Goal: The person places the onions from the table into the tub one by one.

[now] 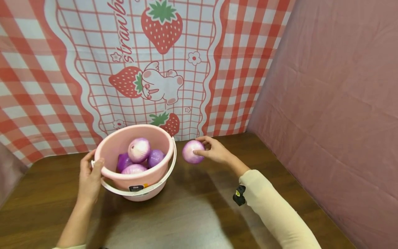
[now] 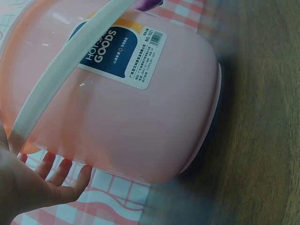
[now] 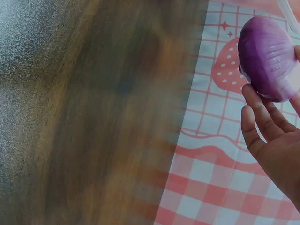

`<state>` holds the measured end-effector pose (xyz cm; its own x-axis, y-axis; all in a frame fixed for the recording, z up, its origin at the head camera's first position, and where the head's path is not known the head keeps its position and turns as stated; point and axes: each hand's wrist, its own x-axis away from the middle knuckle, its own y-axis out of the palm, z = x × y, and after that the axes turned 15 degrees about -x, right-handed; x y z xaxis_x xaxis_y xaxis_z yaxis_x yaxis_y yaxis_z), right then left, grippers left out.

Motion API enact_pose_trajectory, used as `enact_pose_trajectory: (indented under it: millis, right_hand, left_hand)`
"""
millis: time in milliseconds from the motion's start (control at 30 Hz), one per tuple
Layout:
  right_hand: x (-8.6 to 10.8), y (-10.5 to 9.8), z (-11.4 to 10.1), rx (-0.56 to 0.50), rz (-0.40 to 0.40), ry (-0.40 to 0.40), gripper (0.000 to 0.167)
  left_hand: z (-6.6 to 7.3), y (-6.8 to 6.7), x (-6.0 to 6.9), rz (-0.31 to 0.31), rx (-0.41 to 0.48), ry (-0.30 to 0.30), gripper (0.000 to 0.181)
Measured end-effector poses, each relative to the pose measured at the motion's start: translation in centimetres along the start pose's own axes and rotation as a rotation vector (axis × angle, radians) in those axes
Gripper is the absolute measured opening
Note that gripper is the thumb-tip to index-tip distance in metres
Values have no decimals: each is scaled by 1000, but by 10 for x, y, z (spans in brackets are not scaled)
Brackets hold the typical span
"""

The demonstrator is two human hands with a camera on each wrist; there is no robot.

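The pink bucket (image 1: 155,174) stands on the table with several purple onions inside, a pale-topped onion (image 1: 139,150) uppermost. At the bucket's left side, my left hand (image 1: 88,181) grips the rim near the end of the white handle (image 2: 51,79). In the left wrist view its fingers lie along the bucket wall. To the right of the bucket, my right hand (image 1: 216,151) holds a purple and white onion (image 1: 190,152) between thumb and fingers, above the table. The right wrist view shows the fingers against the held onion's side.
The brown wooden table (image 1: 192,214) extends to the front and both sides. Behind it hangs a red and white checked cloth (image 1: 239,69) with strawberry prints. A pink cloth wall (image 1: 335,103) borders the right side. The white handle hangs down across the bucket's front.
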<state>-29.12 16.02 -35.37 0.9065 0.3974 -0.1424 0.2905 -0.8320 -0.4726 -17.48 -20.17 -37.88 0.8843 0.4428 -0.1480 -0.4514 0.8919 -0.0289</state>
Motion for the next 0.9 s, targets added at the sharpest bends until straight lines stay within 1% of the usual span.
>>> enact_pose_trajectory:
  millis: [167, 367, 533, 900]
  right_hand:
    - [-2, -2, -4, -12, -1, -4, 51]
    - [-6, -7, -15, -34, 10, -23, 49]
    - [-9, -11, -23, -55, 4, -16, 50]
    - [-13, -13, -35, -74, 21, -20, 51]
  left_hand:
    - [0, 0, 0, -6, 2, 4, 31]
    - [0, 0, 0, -4, -1, 12, 33]
    - [-1, 0, 0, -4, -8, 15, 31]
    - [0, 1, -1, 1, -7, 0, 31]
